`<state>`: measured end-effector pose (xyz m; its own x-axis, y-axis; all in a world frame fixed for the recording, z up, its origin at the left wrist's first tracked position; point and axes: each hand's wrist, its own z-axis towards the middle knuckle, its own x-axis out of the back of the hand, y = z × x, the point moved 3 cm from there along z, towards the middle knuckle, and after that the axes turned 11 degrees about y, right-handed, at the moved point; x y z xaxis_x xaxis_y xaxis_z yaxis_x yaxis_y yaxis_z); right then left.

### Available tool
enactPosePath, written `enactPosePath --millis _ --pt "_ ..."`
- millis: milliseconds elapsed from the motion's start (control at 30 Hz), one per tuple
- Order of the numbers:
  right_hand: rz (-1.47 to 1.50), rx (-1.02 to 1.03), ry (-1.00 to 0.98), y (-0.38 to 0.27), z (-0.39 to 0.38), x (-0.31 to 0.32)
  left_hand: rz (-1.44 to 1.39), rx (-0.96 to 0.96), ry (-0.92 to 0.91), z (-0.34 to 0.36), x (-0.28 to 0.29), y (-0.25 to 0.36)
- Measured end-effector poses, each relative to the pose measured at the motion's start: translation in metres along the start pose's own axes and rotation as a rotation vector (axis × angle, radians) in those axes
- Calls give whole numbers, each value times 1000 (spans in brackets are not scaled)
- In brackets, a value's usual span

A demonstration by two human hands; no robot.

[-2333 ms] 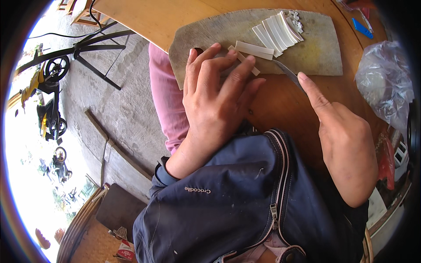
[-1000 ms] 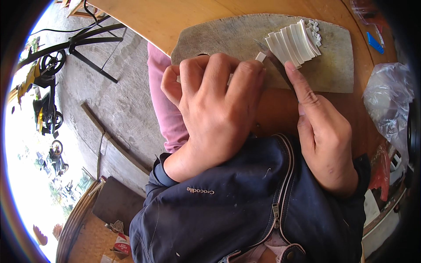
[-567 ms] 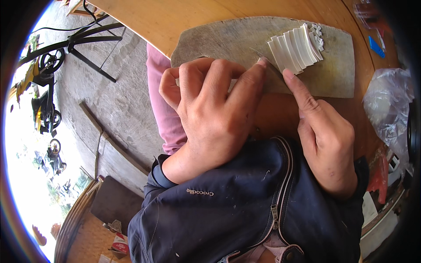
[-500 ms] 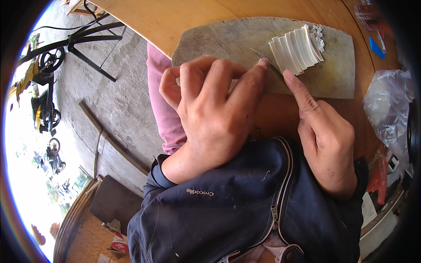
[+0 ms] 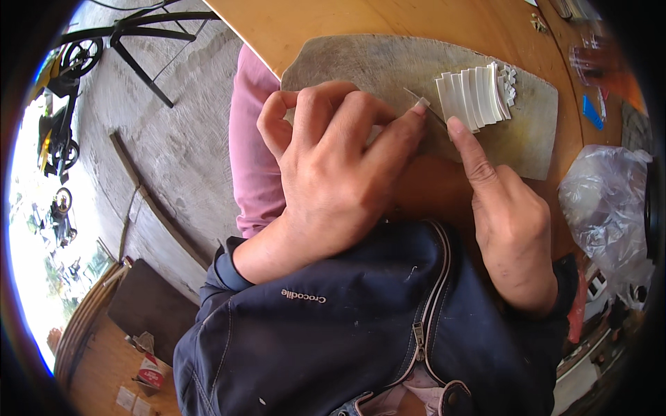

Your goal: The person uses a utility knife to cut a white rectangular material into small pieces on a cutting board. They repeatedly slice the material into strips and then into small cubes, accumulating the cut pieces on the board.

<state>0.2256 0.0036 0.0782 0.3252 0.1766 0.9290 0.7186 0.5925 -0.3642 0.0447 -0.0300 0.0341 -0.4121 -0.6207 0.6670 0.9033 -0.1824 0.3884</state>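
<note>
A thin, dark knife blade (image 5: pixel 435 114) slants over the near edge of a worn wooden board (image 5: pixel 347 62). Along it stretches the index finger of my right hand (image 5: pixel 510 215); the other fingers curl closed, and the handle is hidden under them. My left hand (image 5: pixel 333 166) is closed with bent fingers, its thumb tip beside the blade. A pale spot shows at that tip, but whether it is the nail or a small piece I cannot tell. Just beyond the blade, white strips (image 5: pixel 472 97) lie fanned side by side, with small white cut pieces (image 5: pixel 510 83) at their right end.
The board rests on a wooden table (image 5: pixel 409 21). To the right are a clear plastic bag (image 5: pixel 603 194), a blue plastic piece (image 5: pixel 592 111) and a blurred brownish shape (image 5: pixel 603 69). Left of the table lies a concrete floor (image 5: pixel 173 132) with black metal legs (image 5: pixel 142 73) on it.
The whole view has shifted and turned slightly, so the board and strips sit lower. My hands keep nearly the same pose around the blade. A brownish blur now shows at the upper right.
</note>
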Motion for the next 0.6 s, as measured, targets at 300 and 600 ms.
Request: enactPosePath --millis 300,600 --pt "108 15 36 14 -8 8 10 -30 72 -6 -2 -1" --pt "116 -63 -88 6 -3 9 -32 -32 95 -10 -4 -4"
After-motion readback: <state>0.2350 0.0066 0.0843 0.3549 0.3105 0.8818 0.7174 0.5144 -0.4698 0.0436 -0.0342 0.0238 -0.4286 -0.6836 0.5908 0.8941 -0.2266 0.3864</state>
